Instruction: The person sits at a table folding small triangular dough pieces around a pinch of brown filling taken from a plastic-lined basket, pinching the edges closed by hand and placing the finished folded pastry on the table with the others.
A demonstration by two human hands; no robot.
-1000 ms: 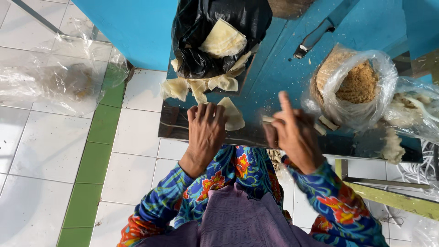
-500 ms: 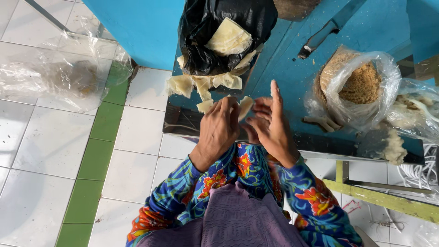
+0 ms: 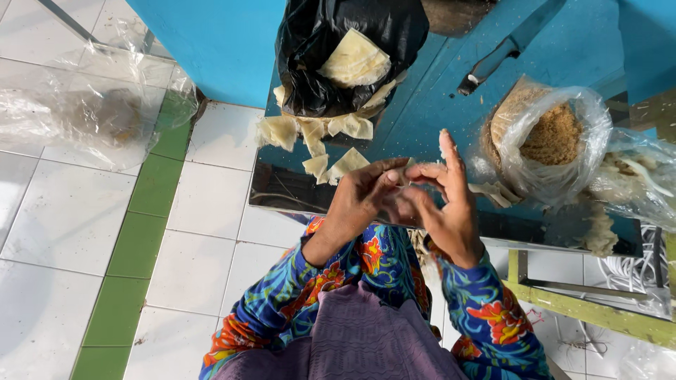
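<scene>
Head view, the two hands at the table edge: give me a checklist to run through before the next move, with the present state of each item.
1. Both hands in view: ok. The left hand and right hand meet at the table edge.
2. Pale wrapper piece held between the fingertips: cannot tell; only a sliver shows and the grip is hidden.
3. Loose wrappers near the hands: ok, spread below the black bag.
4. Crumbly brown filling in the clear bag beside the right hand: ok, bag open.
5. Knife apart from both hands: ok, lying on the blue table.
</scene>
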